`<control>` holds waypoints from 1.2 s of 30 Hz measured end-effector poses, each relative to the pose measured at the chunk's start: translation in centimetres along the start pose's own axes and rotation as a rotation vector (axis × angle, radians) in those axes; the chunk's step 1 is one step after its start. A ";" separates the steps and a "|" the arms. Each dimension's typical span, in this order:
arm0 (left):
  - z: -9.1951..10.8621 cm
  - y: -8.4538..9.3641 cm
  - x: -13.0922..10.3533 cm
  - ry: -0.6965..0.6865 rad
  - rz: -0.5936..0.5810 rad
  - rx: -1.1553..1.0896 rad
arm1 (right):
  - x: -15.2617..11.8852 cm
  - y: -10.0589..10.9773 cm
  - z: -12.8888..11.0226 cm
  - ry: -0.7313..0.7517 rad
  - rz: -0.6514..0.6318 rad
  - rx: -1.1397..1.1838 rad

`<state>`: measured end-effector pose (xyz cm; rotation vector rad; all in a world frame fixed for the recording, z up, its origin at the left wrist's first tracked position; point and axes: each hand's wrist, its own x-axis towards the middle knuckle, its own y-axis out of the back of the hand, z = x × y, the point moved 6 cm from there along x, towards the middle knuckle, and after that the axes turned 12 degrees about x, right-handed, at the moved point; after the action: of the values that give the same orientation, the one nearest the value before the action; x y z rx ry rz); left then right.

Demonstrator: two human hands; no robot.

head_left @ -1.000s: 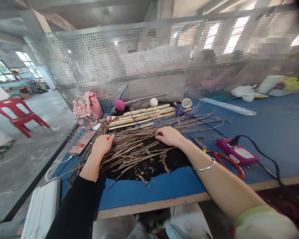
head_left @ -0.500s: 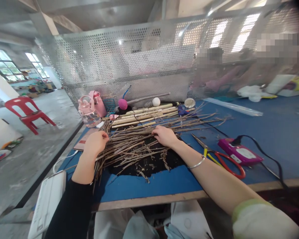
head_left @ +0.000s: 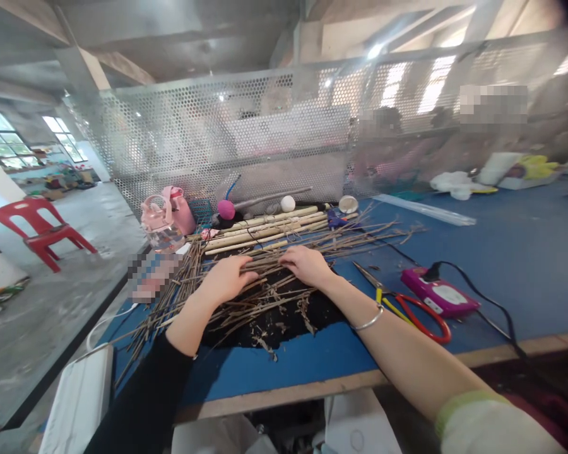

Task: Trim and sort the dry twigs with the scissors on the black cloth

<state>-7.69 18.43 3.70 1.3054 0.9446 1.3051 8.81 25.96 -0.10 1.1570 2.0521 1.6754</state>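
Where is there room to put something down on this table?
Mainly the blue tabletop between the clear plastic strip and the purple box; a narrower patch lies between the black mat and the table's front edge. It's crowded around the left hand and right hand, amid twigs.

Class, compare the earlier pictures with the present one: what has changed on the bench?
The left hand has moved rightward along the twigs, closer to the right hand; its thumb and fingers are now spread apart. Whether it let any twigs go is unclear. The right hand stays at the twigs; the scissors and pink ball lie as before.
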 end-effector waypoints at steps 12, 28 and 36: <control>-0.3 -2.0 0.7 0.140 -0.013 -0.282 | -0.1 0.6 -0.8 0.117 0.031 0.006; 5.2 -2.1 -2.7 -0.109 -0.049 -0.191 | 0.4 -0.2 1.2 -0.032 0.007 -0.030; -5.0 -2.1 1.1 0.249 -0.062 0.218 | 0.1 -0.4 0.7 0.005 -0.046 -0.011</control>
<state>-12.22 20.47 1.37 1.2838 1.3212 1.3666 8.97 26.53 -0.64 1.0949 2.0533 1.6684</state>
